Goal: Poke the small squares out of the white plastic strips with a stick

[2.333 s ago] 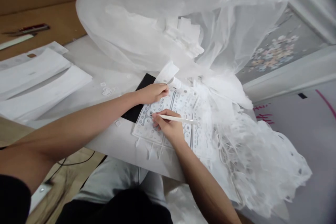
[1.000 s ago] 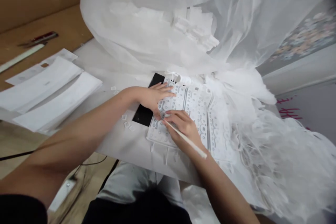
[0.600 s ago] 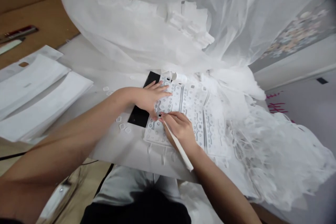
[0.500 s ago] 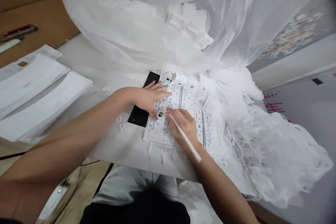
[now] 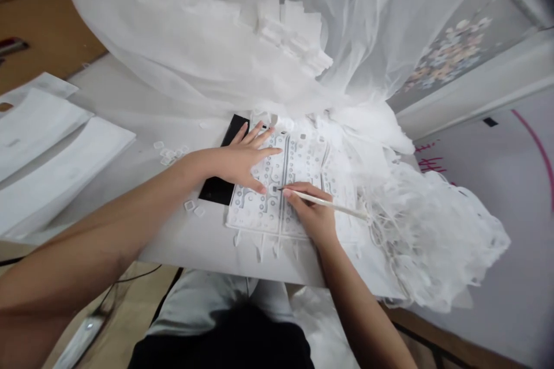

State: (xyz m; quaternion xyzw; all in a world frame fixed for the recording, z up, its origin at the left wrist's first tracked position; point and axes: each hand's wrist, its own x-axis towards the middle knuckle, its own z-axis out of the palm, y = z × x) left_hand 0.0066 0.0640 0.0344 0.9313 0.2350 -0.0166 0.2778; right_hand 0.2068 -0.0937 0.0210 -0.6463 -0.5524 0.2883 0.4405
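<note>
My right hand (image 5: 314,210) grips a slim white pen-like tool (image 5: 335,203) with a dark pointed tip. The tip rests at a small square opening in a white sheet (image 5: 259,222) full of round and curved cut-out shapes. My left hand (image 5: 242,164) lies on that sheet with fingers spread, thumb near the tool's tip. Under the sheet's left side a black flat board (image 5: 216,189) sticks out. Small square off-cuts (image 5: 171,154) lie to the left of the board, with a couple more closer to me.
Stacked white strips (image 5: 64,179) lie at the left. A heap of stringy white scraps (image 5: 437,236) piles up on the right. Translucent plastic film (image 5: 194,57) hangs across the back. A whiteboard with pink writing (image 5: 489,184) stands at the right.
My view has turned a little to the right. My right hand has shifted right across the sheet, and the tool has swung from steeply slanted to nearly crosswise. My left hand stays spread on the sheet.
</note>
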